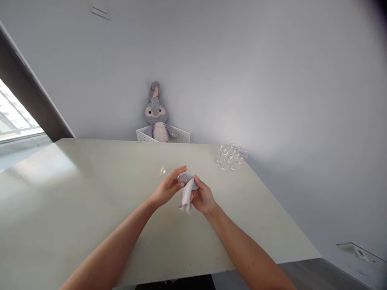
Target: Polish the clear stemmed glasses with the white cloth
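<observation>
Above the middle of the pale table (121, 209), my left hand (169, 186) curves around the left side of a clear glass (185, 176), thumb and fingers on its bowl. My right hand (203, 196) pinches a light grey-white cloth (186, 197) against the right side of the glass. The cloth hangs down between the hands, and part of it lies around the glass. The lower part of the glass is hidden by cloth and fingers. Just left of the hands, a small clear glass object (163, 170) is on the table; its full shape is hard to make out.
Several clear stemmed glasses (232, 155) stand grouped near the table's back right edge. Behind the far edge, a grey plush rabbit (155, 112) sits in a white perforated basket (145, 136). A wall rises behind and to the right, with a window (16, 110) at far left.
</observation>
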Motion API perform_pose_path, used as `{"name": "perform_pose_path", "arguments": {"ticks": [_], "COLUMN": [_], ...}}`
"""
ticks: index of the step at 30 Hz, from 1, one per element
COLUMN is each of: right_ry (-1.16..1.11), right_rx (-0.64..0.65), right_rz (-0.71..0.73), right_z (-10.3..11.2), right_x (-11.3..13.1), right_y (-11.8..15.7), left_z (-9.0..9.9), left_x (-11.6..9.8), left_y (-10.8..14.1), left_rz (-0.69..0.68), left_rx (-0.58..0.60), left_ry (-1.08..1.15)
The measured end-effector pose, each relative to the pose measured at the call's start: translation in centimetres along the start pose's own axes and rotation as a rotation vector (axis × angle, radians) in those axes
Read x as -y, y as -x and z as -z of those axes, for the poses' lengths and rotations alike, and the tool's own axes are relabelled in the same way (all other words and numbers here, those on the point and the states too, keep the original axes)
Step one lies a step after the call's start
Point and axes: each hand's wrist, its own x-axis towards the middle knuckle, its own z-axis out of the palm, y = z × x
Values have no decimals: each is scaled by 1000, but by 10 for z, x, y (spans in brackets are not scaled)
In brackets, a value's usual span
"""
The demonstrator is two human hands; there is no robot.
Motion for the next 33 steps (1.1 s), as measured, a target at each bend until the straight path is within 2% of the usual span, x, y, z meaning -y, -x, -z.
{"name": "perform_pose_path", "arguments": {"ticks": [2, 3, 6, 8, 9, 11, 14, 16, 18, 23, 25, 26, 28, 30, 31, 33], "right_ry": [-73, -25, 357, 592, 634, 550, 228, 90, 76, 311, 368, 384, 424, 574, 700, 1011], "right_rx": [-9, 1, 3, -65, -114, -188, -201, -117, -7, 284, 304, 263, 76, -133, -193, -162], "right_rz": [-34, -28, 99, 196, 200, 114, -37, -92, -135, -136, -103, -78, 20, 203, 318, 536], "right_z": [-2, -3, -5, -3, -2, 4, 14, 20, 26, 40, 47, 50, 56, 56, 54, 43], "right_x": [-2, -5, -13, -15, -15, -10, 1, 8, 13, 27, 33, 35, 39, 41, 41, 37], "right_y": [0, 1, 5, 5, 4, -1, -10, -12, -12, -5, -5, -6, -8, -9, -8, -5], "left_z": [1, 1, 2, 4, 5, 9, 16, 21, 25, 33, 37, 40, 46, 53, 56, 58], "left_x": [0, 1, 8, 12, 13, 13, 9, 9, 11, 21, 24, 24, 25, 27, 29, 31], "left_y": [0, 0, -1, -1, -1, 0, 0, -1, -2, -3, -4, -4, -4, -4, -4, -3], "left_rz": [4, 26, 88, 108, 97, -10, -324, -475, -510, -385, -305, -248, -116, -6, 26, 24], "left_rx": [-20, -50, -116, -106, -116, -187, -252, -192, -112, 37, 52, 38, -60, -185, -234, -281], "left_ry": [-25, -43, -114, -218, -322, -624, -1074, -1230, -1291, -1188, -1110, -1080, -1048, -1053, -1063, -1082]}}
